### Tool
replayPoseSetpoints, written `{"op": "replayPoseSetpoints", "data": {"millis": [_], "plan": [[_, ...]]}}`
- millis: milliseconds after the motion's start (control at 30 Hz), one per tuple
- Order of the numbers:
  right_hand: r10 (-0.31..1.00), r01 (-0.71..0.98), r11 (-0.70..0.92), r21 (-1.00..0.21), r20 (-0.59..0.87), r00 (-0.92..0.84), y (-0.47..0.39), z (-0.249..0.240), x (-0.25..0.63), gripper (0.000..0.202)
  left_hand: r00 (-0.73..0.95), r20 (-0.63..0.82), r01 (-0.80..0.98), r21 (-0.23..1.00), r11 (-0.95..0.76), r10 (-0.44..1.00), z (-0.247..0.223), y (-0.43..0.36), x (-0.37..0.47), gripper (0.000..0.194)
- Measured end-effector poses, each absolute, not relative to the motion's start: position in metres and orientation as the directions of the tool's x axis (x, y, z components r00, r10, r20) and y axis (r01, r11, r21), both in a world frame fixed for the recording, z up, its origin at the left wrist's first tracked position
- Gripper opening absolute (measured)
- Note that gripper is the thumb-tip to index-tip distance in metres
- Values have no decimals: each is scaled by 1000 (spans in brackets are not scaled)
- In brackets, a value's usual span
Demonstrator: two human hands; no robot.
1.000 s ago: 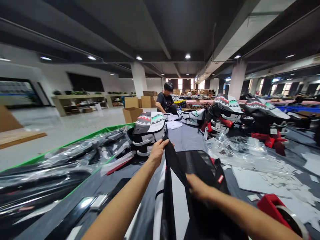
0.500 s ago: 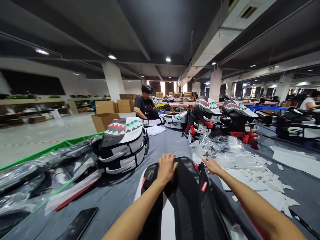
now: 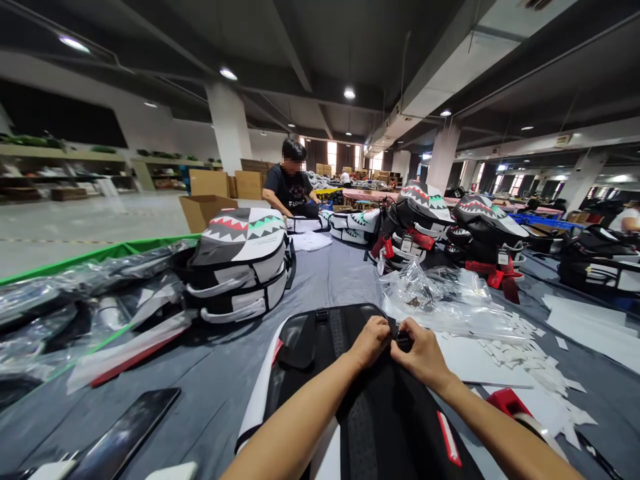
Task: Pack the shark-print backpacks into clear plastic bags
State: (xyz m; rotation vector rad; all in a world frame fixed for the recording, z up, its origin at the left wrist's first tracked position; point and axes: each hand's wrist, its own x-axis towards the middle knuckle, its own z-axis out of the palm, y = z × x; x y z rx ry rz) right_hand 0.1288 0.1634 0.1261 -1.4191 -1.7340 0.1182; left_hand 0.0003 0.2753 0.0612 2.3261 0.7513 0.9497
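Observation:
A black backpack (image 3: 365,420) with a white side lies in front of me, its strap side up. Close together at its right upper edge, both hands work on one shoulder strap. My left hand (image 3: 373,342) is closed, its fingertips pinching the strap's dark end. Thumb and fingers of my right hand (image 3: 419,353) close around a small black part of the same strap, which looks like a buckle. My fingers partly cover that part. Lower on the right strap shows a red and white label (image 3: 449,438). The left strap's buckle (image 3: 321,315) lies at the top edge.
Stacked backpacks (image 3: 240,267) stand to the left, and more (image 3: 420,213) at the back right. Clear plastic bags (image 3: 450,300), white paper slips (image 3: 530,360) and a red tape dispenser (image 3: 509,403) lie right. A phone (image 3: 130,427) lies left. Across the table a co-worker (image 3: 290,183) handles a bag.
My left hand has moved right from the backpack's top to the right strap. My right hand has come in beside it and pinches the strap part. The view has shifted slightly.

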Motion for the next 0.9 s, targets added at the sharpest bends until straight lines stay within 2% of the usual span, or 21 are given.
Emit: {"op": "replayPoseSetpoints", "data": {"millis": [233,367,433,500,567,667,733,800,867,900], "plan": [[780,722,392,-570,622,68,104,138,110,15,602,473,266,642,-720,644,61,279,5,22],[810,626,368,-687,568,146,94,146,112,20,667,441,240,636,-733,601,74,275,2,20],[852,573,337,-747,501,151,96,151,118,22,717,438,186,630,-754,543,90,265,-1,38],[878,571,320,-756,463,122,100,159,126,26,766,483,58,607,-793,425,111,253,-2,58],[882,605,310,-734,460,105,104,169,135,29,813,521,-60,520,-852,261,133,244,1,53],[897,604,285,-744,430,107,106,182,149,36,880,459,-20,292,-956,122,162,240,5,32],[922,539,274,-797,377,90,107,187,157,42,899,414,78,167,-983,141,170,242,5,25],[941,439,287,-852,337,39,109,187,162,47,884,409,202,97,-975,224,168,241,-1,22],[946,339,313,-887,324,-26,113,185,164,52,830,426,350,107,-931,360,157,231,-12,23],[945,302,323,-897,321,-57,117,183,164,53,784,437,400,187,-897,440,149,223,-18,24]]}}
